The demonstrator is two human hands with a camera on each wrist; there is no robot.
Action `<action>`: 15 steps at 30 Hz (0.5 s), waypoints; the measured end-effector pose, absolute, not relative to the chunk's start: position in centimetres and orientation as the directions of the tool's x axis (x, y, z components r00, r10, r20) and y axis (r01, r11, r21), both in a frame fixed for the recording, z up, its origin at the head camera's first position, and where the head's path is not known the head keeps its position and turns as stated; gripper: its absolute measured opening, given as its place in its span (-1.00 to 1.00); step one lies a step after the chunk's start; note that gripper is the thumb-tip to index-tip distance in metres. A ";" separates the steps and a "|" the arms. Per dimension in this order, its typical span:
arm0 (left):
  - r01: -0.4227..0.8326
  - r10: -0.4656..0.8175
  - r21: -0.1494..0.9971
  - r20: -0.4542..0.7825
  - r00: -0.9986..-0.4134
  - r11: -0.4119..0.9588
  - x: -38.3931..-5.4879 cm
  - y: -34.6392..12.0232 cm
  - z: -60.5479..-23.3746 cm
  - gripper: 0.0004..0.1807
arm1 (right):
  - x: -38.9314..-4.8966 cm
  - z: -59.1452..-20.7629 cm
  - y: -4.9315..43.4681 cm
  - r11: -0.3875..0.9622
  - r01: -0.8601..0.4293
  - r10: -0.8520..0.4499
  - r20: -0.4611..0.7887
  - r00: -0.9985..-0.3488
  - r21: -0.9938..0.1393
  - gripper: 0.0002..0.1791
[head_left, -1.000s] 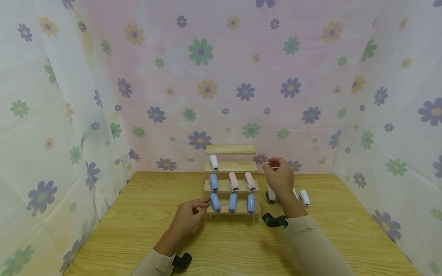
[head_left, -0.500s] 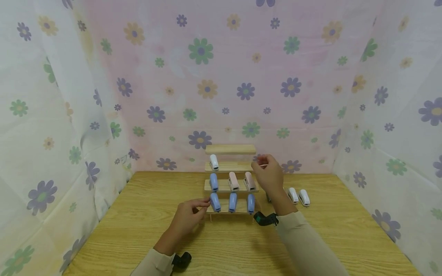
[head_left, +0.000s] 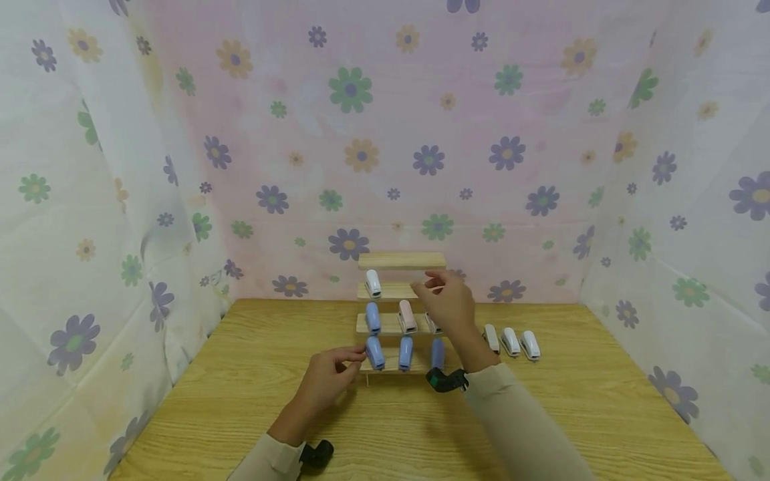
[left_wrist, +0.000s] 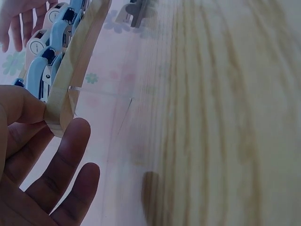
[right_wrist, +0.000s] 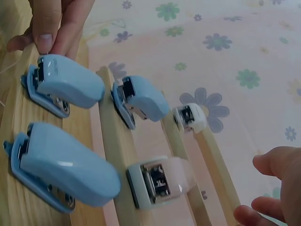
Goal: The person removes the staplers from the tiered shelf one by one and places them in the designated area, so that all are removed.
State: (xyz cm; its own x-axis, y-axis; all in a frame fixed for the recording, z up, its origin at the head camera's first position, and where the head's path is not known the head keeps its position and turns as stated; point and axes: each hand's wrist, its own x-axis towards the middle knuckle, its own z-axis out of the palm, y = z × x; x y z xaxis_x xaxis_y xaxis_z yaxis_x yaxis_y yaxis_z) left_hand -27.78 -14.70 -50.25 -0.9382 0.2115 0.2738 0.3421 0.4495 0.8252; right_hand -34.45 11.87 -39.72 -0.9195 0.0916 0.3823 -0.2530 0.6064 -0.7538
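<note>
In the head view a tiered wooden shelf (head_left: 404, 260) carries small staplers. My left hand (head_left: 327, 379) pinches the left end of its lowest board, beside a blue stapler (head_left: 374, 353). The left wrist view shows those fingers (left_wrist: 59, 162) at the board's end. Over the right side of the shelf, my right hand (head_left: 448, 304) hovers with bent fingers and partly covers a pink stapler. The right wrist view shows its thumb (right_wrist: 270, 162) apart from the fingers, nothing visible between them. Another pink stapler (head_left: 407, 316) and a white stapler (head_left: 373, 284) sit on the shelf.
Three white staplers (head_left: 510, 341) stand in a row on the wooden table (head_left: 385, 427), right of the shelf. More blue staplers (head_left: 406, 353) stand on the lower boards. Flower-patterned cloth (head_left: 385, 120) hangs behind and at both sides.
My right hand has moved left, from beside the shelf to over its right part, uncovering white staplers on the table. My left hand has stayed at the lowest board.
</note>
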 end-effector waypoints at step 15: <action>0.342 0.216 0.799 0.268 -0.939 0.495 -27.8 -14.8 -50.1 -0.77 | -35.0 -39.2 8.3 0.649 -0.270 0.004 0.358 -0.934 -0.711 -0.30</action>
